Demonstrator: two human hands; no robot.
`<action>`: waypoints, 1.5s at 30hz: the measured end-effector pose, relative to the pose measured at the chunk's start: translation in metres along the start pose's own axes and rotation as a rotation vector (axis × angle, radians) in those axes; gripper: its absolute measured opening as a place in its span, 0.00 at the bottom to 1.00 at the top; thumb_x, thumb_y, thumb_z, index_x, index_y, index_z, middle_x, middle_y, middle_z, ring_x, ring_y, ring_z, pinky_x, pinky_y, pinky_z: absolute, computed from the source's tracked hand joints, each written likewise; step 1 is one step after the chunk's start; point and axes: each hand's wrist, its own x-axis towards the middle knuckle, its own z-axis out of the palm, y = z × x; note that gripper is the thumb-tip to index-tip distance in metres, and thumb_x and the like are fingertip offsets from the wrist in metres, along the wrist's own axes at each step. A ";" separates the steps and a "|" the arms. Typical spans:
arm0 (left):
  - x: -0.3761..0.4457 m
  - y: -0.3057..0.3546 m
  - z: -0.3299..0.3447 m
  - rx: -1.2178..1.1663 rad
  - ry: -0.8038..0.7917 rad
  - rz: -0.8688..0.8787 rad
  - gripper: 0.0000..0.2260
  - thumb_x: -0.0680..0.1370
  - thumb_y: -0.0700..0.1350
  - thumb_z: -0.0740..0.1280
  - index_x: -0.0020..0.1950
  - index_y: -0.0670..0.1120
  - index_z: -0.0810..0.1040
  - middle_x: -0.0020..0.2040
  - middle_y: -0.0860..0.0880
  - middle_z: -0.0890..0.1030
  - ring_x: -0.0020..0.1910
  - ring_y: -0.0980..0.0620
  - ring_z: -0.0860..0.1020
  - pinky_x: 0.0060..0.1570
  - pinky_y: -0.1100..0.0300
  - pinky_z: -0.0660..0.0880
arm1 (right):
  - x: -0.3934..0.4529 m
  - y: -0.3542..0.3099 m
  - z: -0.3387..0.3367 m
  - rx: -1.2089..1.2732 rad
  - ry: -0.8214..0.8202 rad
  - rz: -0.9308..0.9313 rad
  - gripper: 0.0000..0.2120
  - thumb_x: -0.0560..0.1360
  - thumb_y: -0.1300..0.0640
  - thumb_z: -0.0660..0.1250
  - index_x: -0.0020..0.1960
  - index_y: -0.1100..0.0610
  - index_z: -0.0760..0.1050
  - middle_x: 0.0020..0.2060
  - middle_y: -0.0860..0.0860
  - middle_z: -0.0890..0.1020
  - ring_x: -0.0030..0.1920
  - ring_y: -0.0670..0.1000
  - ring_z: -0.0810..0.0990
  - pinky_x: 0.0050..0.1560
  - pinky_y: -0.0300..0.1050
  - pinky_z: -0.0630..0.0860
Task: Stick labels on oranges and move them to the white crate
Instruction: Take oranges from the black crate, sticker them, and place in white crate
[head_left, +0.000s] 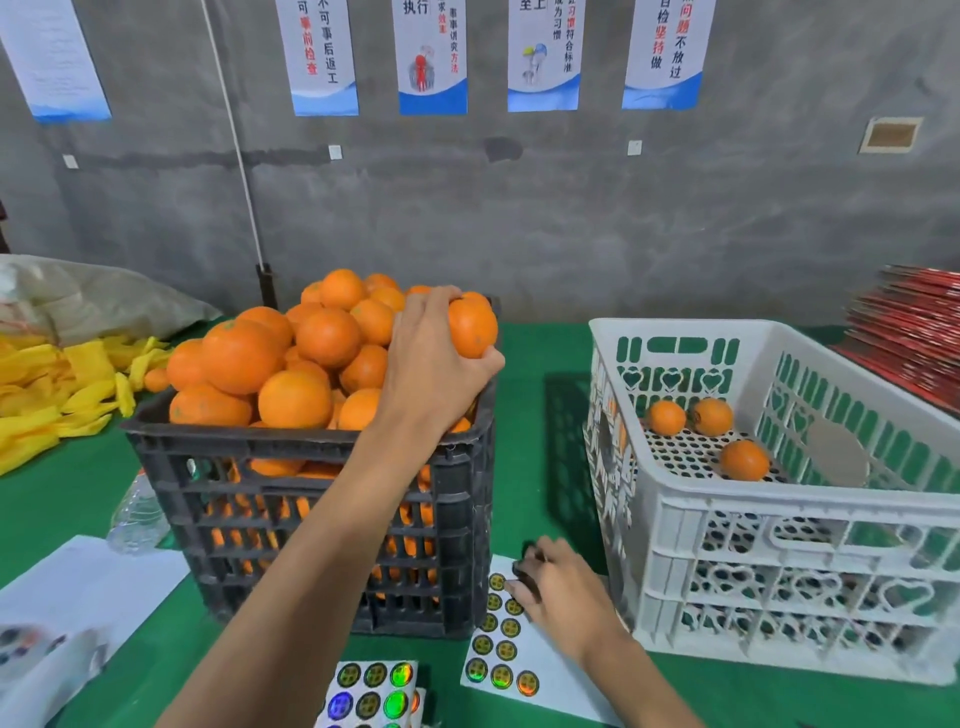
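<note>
A black crate (311, 519) heaped with oranges (291, 358) stands on the table (540, 415), left of the white crate (779, 545). The left hand (436, 358) sits on top of the heap at its right side, curled round 1 orange (471, 327). 3 oranges (711, 431) lie in the white crate. Before the 2 crates, between them, lies a label sheet (501, 649) with the right hand (561, 587) on its far end. Another sheet (374, 691) lies nearer, to its left. A bottle (136, 514) rests left of the black crate, foam nets (47, 395) behind it. Posters (431, 57) hang on the wall behind.
</note>
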 end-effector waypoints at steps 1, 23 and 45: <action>0.000 0.000 0.000 -0.001 0.006 0.001 0.30 0.71 0.48 0.76 0.71 0.44 0.72 0.65 0.43 0.74 0.63 0.42 0.73 0.62 0.49 0.71 | 0.001 0.004 0.003 0.040 0.005 0.010 0.21 0.83 0.41 0.58 0.67 0.52 0.77 0.58 0.46 0.73 0.57 0.47 0.72 0.63 0.44 0.72; -0.006 -0.001 -0.001 -0.079 0.065 0.008 0.30 0.71 0.49 0.78 0.70 0.45 0.72 0.64 0.46 0.74 0.63 0.45 0.73 0.62 0.49 0.73 | 0.033 -0.021 -0.046 0.817 0.385 0.483 0.07 0.81 0.59 0.64 0.46 0.56 0.79 0.44 0.50 0.84 0.46 0.47 0.82 0.43 0.42 0.74; 0.023 -0.012 -0.025 0.482 -0.103 0.078 0.33 0.73 0.51 0.75 0.74 0.46 0.67 0.72 0.41 0.70 0.72 0.38 0.66 0.72 0.43 0.63 | 0.043 -0.044 -0.254 0.117 0.707 0.249 0.32 0.78 0.58 0.70 0.77 0.57 0.59 0.74 0.57 0.65 0.60 0.69 0.77 0.54 0.57 0.71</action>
